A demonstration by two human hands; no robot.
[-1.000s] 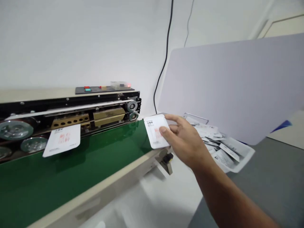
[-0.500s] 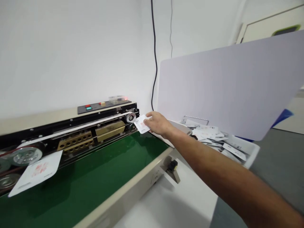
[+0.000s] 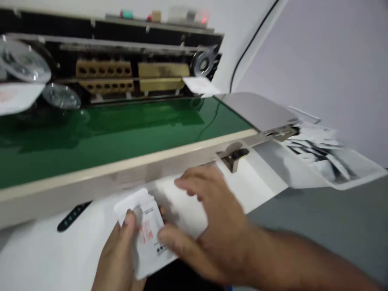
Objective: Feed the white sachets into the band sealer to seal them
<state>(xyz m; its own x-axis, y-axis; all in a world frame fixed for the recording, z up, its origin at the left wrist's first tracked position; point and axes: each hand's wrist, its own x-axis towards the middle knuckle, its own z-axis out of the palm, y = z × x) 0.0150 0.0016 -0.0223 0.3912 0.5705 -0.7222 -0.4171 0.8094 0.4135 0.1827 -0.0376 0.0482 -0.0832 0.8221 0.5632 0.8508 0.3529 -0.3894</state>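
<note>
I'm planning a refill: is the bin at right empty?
Not empty: white packets lie piled in the bin. Blur hides how many.

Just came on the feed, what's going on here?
The person's left hand holds a stack of white pouches in front of a machine with a green belt. The right hand is open, its thumb at the stack; contact is unclear. One pouch sticks out near the machine's right-hand wheel, another at the picture's left edge. More packets lie in a white tray.
</note>
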